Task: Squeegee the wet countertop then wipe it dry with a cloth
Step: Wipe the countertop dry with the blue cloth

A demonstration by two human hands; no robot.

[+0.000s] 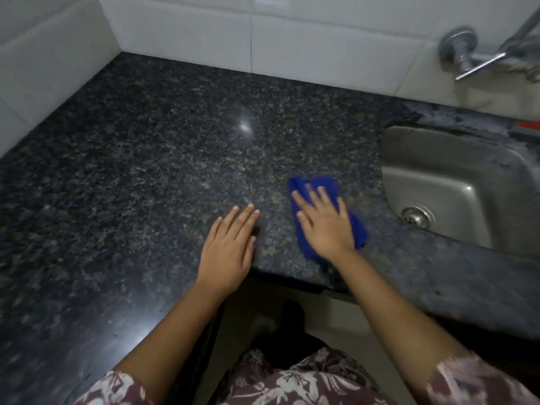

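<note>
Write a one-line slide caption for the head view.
Right hand presses a blue cloth flat on the dark granite countertop beside the sink; left hand rests flat.

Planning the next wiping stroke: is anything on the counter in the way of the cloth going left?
Only the left hand, flat on the counter just left of the blue cloth under the right hand; beyond it nothing visible.
</note>
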